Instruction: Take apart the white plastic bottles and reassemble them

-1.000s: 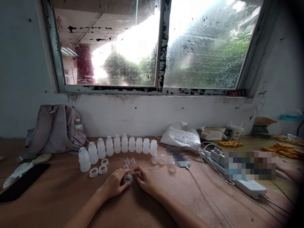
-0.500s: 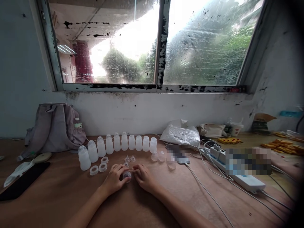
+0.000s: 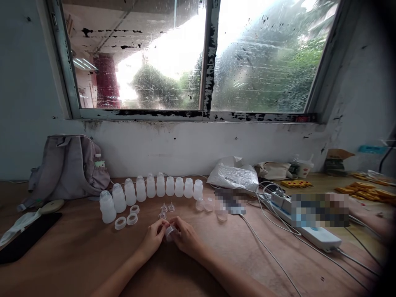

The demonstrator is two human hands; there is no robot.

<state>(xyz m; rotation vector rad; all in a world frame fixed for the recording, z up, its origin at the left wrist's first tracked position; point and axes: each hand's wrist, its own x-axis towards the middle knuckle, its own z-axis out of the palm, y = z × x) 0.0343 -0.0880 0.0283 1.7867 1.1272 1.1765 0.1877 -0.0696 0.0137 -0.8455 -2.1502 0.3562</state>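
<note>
Both hands meet low in the middle, over the brown table. My right hand (image 3: 185, 234) is closed round a small translucent part (image 3: 170, 233), perhaps a ring with a nipple. The fingers of my left hand (image 3: 157, 232) are pinched at its upper left side; what lies between them is too small to tell. Just beyond are small clear nipples (image 3: 171, 207). White rings (image 3: 120, 223) lie to the left, and clear domed caps (image 3: 209, 204) to the right. A curved row of frosted bottles (image 3: 141, 189) stands behind, the left ones capped, the right ones open.
A grey backpack (image 3: 66, 165) leans at the back left, near a black phone-like slab (image 3: 31, 238). On the right are a silver packet (image 3: 233, 175), a white power strip (image 3: 321, 239) with cables, yellow pieces (image 3: 361, 192) and another person's arm (image 3: 368, 216).
My hands have come together; the clear part is now raised between them, tilted, with my right hand round it. My left fingers have drawn into a pinch. The view has shifted slightly.
</note>
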